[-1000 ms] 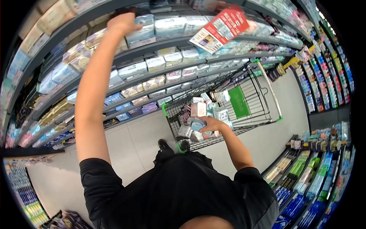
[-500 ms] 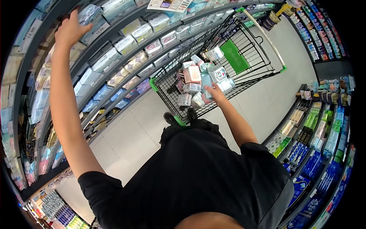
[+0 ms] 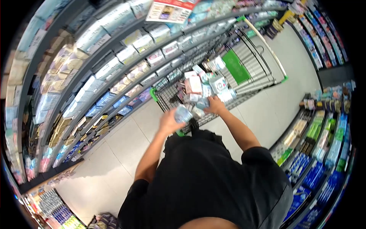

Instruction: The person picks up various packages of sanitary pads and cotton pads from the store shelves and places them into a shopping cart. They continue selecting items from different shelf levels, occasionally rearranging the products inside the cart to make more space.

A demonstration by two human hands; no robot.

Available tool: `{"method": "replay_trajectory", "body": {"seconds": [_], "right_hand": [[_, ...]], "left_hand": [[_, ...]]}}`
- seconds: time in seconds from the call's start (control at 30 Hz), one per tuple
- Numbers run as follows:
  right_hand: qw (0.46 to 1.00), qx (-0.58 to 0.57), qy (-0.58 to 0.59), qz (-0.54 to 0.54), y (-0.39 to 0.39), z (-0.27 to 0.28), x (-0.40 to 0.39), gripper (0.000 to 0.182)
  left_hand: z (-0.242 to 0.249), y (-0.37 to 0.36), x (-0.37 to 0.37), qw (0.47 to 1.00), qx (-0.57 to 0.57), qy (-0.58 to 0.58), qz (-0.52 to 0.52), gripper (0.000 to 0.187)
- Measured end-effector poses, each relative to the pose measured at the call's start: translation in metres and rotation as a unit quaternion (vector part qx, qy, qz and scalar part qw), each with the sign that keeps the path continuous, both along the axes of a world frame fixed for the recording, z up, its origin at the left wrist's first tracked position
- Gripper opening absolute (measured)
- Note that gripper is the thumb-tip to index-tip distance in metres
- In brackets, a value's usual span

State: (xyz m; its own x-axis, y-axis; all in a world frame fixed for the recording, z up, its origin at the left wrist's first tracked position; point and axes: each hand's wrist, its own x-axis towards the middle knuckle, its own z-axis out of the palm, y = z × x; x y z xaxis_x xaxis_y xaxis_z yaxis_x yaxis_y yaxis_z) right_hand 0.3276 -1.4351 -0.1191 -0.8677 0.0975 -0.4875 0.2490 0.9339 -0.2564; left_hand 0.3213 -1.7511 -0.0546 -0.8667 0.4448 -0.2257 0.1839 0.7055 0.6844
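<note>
My left hand (image 3: 170, 121) is closed round a pale blue-and-white pack (image 3: 183, 114), blurred by motion, near the close edge of the shopping cart (image 3: 254, 81). On the cart's near side my right hand (image 3: 215, 105) grips a light blue pack (image 3: 203, 103) among the goods. Beside it in the cart lie a pink-and-white box (image 3: 193, 84), a white pack with a dark emblem (image 3: 218, 84) and several other wrapped packs. The print on the held packs is too small to read.
Long shelves (image 3: 108, 42) of packed tissue-like goods run along the left, with a promotional sign (image 3: 167, 11) at the top. A green panel (image 3: 236, 66) is fixed in the cart. More stocked shelves (image 3: 305, 160) stand on the right, beside the pale tiled floor (image 3: 126, 143).
My left hand has come down from the upper left shelf to the cart, now with a pale blue-and-white pack. My right hand has shifted slightly down, still on a light blue pack.
</note>
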Motion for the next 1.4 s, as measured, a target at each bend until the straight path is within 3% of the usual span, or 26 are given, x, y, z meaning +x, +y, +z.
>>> {"method": "replay_trajectory", "body": {"seconds": [0.07,0.23,0.33,0.43,0.5,0.57,0.6,0.63,0.8,0.93,1.07,1.3,1.4], "right_hand": [[0.999,0.04,-0.003,0.028,0.003,0.013,-0.007,0.086],[0.993,0.033,0.091,0.07,0.029,0.018,-0.02,0.088],[0.974,0.086,0.19,0.093,0.037,0.013,-0.017,0.091],[0.978,0.032,0.183,0.093,0.041,0.0,-0.006,0.085],[0.978,-0.005,0.188,0.094,0.042,-0.011,0.008,0.079],[0.982,-0.019,0.167,0.088,0.047,-0.029,0.021,0.074],[0.971,-0.016,0.218,0.096,0.055,-0.053,0.03,0.069],[0.979,-0.022,0.183,0.083,0.052,-0.036,0.034,0.066],[0.981,-0.086,0.168,0.052,0.072,-0.044,0.043,0.056],[0.977,-0.157,0.145,0.001,0.083,-0.03,0.034,0.052],[0.976,-0.148,0.161,-0.001,0.092,-0.042,0.032,0.049],[0.992,-0.072,0.088,0.057,0.072,-0.026,0.038,0.048],[0.986,-0.062,0.119,0.1,0.067,-0.047,0.043,0.046]], "left_hand": [[0.006,0.019,0.016,0.995,-0.063,-0.076,0.012,0.088],[-0.019,0.038,0.028,0.993,-0.096,-0.069,0.016,0.093],[-0.017,0.042,0.03,0.991,-0.097,-0.085,0.035,0.093],[-0.023,0.038,0.033,0.989,-0.079,-0.091,0.087,0.093],[-0.041,0.028,0.03,0.986,-0.001,-0.098,0.132,0.093],[-0.065,0.02,0.029,0.981,0.017,-0.043,0.188,0.091],[-0.055,0.016,0.026,0.973,0.049,-0.061,0.215,0.091],[-0.072,0.007,0.021,0.968,0.069,-0.072,0.231,0.093],[-0.063,-0.008,0.015,0.939,0.119,-0.054,0.318,0.097],[-0.046,-0.001,0.014,0.94,0.098,-0.04,0.325,0.099],[-0.026,0.019,0.004,0.948,0.08,-0.02,0.308,0.1],[-0.012,0.057,-0.023,0.949,0.106,0.007,0.298,0.102],[-0.002,0.079,-0.031,0.956,0.135,-0.002,0.26,0.101]]}}
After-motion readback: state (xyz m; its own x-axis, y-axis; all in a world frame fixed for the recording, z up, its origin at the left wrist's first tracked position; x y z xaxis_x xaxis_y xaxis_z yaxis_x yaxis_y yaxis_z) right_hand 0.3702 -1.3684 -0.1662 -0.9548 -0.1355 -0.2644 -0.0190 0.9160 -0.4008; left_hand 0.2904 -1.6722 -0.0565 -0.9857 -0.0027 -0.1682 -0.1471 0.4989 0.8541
